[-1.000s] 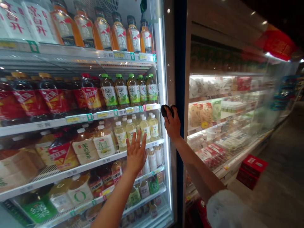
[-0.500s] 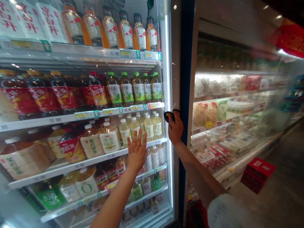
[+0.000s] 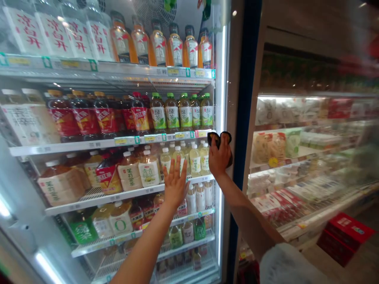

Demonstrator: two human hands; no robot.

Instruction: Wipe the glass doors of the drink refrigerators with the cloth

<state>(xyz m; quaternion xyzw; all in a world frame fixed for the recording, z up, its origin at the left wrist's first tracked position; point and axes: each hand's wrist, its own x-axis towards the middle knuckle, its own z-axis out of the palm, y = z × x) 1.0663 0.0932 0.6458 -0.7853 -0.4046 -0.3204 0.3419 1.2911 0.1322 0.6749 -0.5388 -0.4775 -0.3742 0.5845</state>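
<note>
My left hand point(image 3: 176, 183) is open with its fingers spread, palm toward the glass front of a lit drinks cooler point(image 3: 97, 148). It overlaps the shelf of pale yellow bottles point(image 3: 195, 159). Up and to the right, my right hand point(image 3: 219, 157) is closed on a small black object point(image 3: 213, 139) with rounded ends, at the cooler's right edge beside the vertical light strip point(image 3: 222, 79). My fingers cover part of that object, and what it is cannot be made out. Green tea bottles point(image 3: 185, 112) stand on the shelf just above and left of this hand.
Large white-labelled bottles point(image 3: 74, 33) and amber bottles point(image 3: 160, 45) fill the top shelf. Red-labelled bottles point(image 3: 84, 116) stand on the shelf below. A dark blue post point(image 3: 247, 79) separates the cooler from an open chilled display point(image 3: 284, 157). A red box point(image 3: 343, 238) is at the lower right.
The view has shifted, so the cooler and display appear further right. My right hand has moved slightly left relative to the cooler, onto the light strip, with the black object still in it.
</note>
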